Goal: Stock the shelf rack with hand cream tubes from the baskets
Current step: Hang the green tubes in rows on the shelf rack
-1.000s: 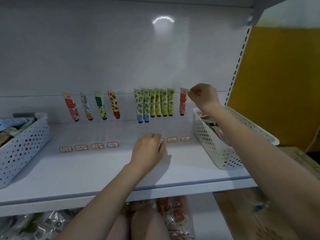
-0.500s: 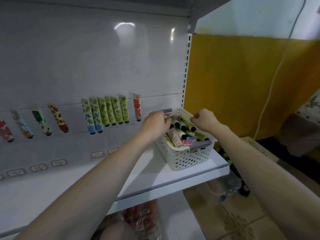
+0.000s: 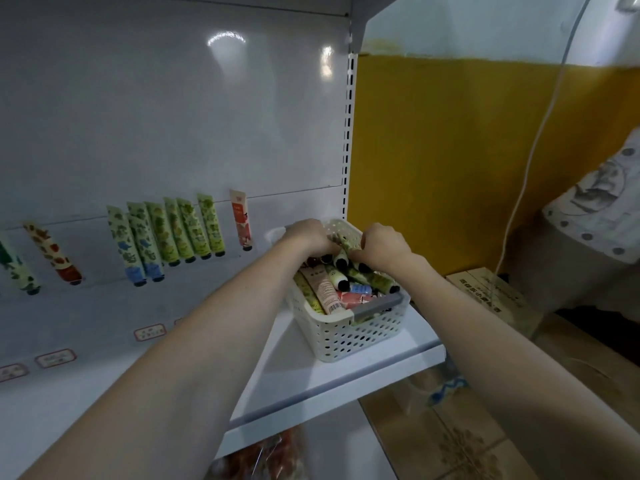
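Left hand moved into one basket beside right hand; each grip unclear; nine tubes displayed

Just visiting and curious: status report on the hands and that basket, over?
Left hand, right hand both down in white basket, fingers hidden among hand cream tubes. Row of tubes leans on back panel. Nothing blocking.
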